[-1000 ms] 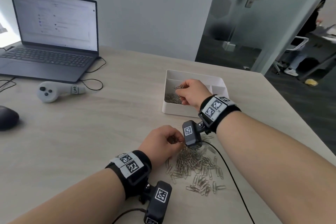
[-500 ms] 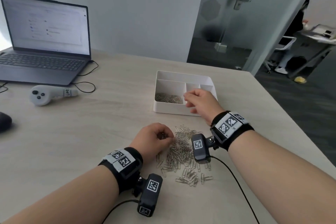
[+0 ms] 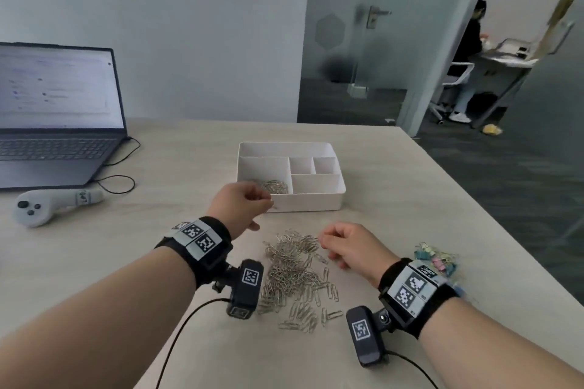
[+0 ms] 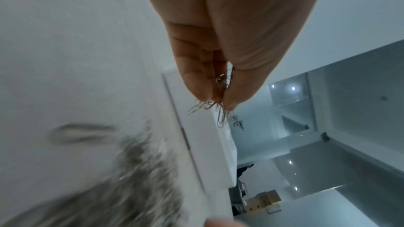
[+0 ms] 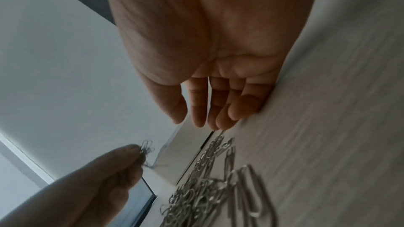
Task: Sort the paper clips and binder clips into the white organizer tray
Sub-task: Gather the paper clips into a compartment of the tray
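Note:
The white organizer tray (image 3: pixel 316 203) stands mid-table with silver paper clips (image 3: pixel 276 186) in its front-left compartment. My left hand (image 3: pixel 268 204) hovers at the tray's front-left corner and pinches a small bunch of paper clips (image 4: pixel 219 110) between thumb and fingertips. A loose pile of paper clips (image 3: pixel 294 271) lies on the table nearer to me. My right hand (image 3: pixel 328 246) sits low at the pile's right edge, fingers relaxed and holding nothing (image 5: pixel 196 120). Coloured binder clips (image 3: pixel 437 257) lie in a heap beyond my right wrist.
An open laptop (image 3: pixel 57 136) stands at the far left, with a grey controller (image 3: pixel 47 202) and a thin cable in front of it. The table's right edge runs close past the binder clips. A person sits at a desk beyond the glass door.
My right hand has pulled back from the tray to the right edge of the pile. My left hand has lifted off the pile with clips and moved up to the tray's corner.

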`<state>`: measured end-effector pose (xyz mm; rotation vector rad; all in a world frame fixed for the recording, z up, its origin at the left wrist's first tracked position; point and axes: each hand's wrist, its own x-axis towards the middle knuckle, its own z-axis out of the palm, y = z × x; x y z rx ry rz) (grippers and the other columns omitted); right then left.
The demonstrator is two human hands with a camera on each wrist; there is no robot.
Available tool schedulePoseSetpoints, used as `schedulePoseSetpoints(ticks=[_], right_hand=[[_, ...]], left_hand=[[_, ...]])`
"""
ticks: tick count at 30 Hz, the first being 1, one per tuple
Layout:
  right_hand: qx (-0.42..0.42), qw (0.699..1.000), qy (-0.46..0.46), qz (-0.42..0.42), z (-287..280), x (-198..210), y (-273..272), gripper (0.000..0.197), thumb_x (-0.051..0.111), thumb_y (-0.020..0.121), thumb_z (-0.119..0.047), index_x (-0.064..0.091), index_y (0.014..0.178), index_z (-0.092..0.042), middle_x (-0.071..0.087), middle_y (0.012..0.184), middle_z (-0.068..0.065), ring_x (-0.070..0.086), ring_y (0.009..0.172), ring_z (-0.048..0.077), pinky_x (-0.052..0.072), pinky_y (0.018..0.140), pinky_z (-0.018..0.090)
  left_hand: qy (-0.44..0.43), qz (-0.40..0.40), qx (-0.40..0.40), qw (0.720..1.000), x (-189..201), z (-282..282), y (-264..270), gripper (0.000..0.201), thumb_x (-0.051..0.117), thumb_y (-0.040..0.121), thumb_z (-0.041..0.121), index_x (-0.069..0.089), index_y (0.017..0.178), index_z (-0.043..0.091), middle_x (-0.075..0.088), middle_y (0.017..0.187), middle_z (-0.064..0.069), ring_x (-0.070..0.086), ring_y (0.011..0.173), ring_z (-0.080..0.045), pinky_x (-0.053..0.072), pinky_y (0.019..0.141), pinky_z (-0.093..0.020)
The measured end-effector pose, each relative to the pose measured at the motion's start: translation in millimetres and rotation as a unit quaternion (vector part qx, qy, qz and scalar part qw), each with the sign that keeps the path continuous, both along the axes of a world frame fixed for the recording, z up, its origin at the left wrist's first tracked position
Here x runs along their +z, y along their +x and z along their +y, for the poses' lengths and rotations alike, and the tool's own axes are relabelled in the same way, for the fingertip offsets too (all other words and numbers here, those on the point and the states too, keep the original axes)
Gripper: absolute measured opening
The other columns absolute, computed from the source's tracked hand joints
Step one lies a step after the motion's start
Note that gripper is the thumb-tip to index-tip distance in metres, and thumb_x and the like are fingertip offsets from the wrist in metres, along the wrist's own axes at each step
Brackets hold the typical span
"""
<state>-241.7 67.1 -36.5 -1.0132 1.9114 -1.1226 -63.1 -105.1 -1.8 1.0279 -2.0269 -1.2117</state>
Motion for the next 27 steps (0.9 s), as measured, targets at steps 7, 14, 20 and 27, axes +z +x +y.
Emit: schedulePoseSetpoints(ticks=[7, 14, 20, 27], right_hand=[[0.018, 1.0, 0.006, 0.01, -2.7, -7.7, -4.1, 0.008, 0.07, 0.09, -0.029, 0.071, 0.089, -0.021, 0.061, 0.069, -0.003, 0.054, 0.064, 0.013, 0.047, 0.058, 0.029], [0.012, 0.999, 0.001, 0.053, -0.5, -10.4, -2.4, 0.014, 0.074, 0.087, -0.03, 0.071, 0.099, -0.022, 0.066, 0.085, -0.005, 0.057, 0.066, 0.004, 0.05, 0.06, 0.022], [0.039, 0.988, 0.052, 0.139, -1.9, -4.5, 2.3, 0.054, 0.077, 0.081, -0.044, 0.061, 0.13, -0.026, 0.055, 0.121, -0.005, 0.057, 0.092, 0.003, 0.045, 0.084, 0.023], [0.115, 0.957, 0.152, 0.217, -8.9, 8.2, 19.1, 0.105, 0.077, 0.066, -0.069, 0.037, 0.152, -0.025, 0.03, 0.144, 0.0, 0.044, 0.131, 0.018, 0.035, 0.106, 0.028]], left_hand=[[-0.04, -0.047, 0.044, 0.997, 26.6, -52.0, -38.1, 0.005, 0.069, 0.088, 0.018, 0.072, 0.085, 0.02, 0.072, 0.086, 0.0, 0.072, 0.068, -0.022, 0.064, 0.065, -0.04], [-0.086, -0.108, 0.0, 0.99, 15.8, -53.3, -46.7, 0.021, 0.054, 0.095, 0.028, 0.074, 0.102, 0.025, 0.073, 0.087, 0.001, 0.072, 0.074, -0.024, 0.063, 0.068, -0.043], [-0.164, -0.148, -0.03, 0.975, 9.6, -25.1, -25.0, 0.022, 0.053, 0.097, 0.034, 0.072, 0.105, 0.025, 0.067, 0.093, 0.008, 0.061, 0.084, -0.014, 0.042, 0.076, -0.024], [-0.159, -0.387, -0.179, 0.89, 0.4, 30.5, 15.1, 0.083, 0.054, 0.07, 0.082, 0.054, 0.136, 0.032, 0.051, 0.131, 0.008, 0.057, 0.111, -0.015, 0.05, 0.096, -0.038]])
